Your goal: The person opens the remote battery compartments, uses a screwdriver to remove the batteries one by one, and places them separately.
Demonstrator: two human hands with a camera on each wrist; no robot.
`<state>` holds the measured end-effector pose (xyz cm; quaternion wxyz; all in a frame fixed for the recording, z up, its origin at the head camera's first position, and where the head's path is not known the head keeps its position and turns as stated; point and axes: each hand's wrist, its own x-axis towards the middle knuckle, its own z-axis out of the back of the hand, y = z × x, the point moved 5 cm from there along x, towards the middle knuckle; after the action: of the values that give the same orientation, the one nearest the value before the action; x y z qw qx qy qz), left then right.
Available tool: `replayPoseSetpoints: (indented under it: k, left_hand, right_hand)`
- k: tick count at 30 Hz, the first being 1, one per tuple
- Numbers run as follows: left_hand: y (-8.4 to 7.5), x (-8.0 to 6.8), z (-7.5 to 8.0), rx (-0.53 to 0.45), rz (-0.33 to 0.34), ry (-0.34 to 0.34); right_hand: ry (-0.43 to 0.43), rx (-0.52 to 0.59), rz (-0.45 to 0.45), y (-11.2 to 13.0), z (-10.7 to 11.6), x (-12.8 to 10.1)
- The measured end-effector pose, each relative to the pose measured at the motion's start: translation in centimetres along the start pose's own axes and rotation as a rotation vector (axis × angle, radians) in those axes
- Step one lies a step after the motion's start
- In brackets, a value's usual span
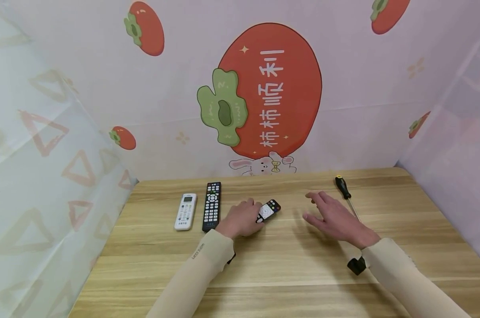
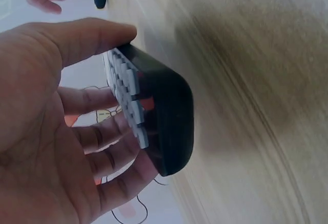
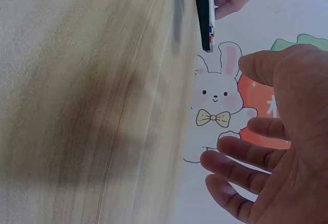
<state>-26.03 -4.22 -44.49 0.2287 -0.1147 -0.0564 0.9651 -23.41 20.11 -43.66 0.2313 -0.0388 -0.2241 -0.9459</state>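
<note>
- The small black remote (image 1: 269, 210) lies near the middle of the surface (image 1: 287, 269), long axis slanting toward the far right corner, button face up
- The left hand (image 1: 241, 218) grips its near end, thumb and fingers curled round it
- The right hand (image 1: 332, 215) hovers with fingers spread and relaxed, holding nothing, bare wood between them
- Two remotes flank the far left; a screwdriver (image 1: 346, 195) lies far right
- Black, rounded, with white and coloured keys

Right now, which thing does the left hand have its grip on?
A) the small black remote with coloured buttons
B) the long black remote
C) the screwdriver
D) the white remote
A: the left hand has thumb and fingers round the small black remote; the other three things lie untouched on the table.
</note>
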Motion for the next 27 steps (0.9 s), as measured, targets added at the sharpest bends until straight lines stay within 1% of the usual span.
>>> replayPoseSetpoints:
  k: [4,10,14,17,27]
  left_hand:
    - [-0.8,-0.1,-0.4,0.013,-0.057,0.033]
    - [-2.0,-0.5,-0.8,0.001,-0.133,0.072]
    - [-2.8,-0.8,-1.0,0.011,-0.172,0.091]
    - [-3.1,-0.9,-1.2,0.016,-0.185,0.097]
    - [-3.6,-0.9,-1.9,0.042,-0.187,0.108]
  right_hand:
    - [0.009,-0.006,0.015,0.1,-0.3,-0.1]
    - [0.016,-0.012,0.026,0.4,-0.7,0.0]
    - [0.019,-0.013,0.030,0.5,-0.9,0.0]
    - [0.022,-0.015,0.034,0.6,-1.0,-0.1]
    - [0.058,-0.010,0.020,0.6,-1.6,-0.2]
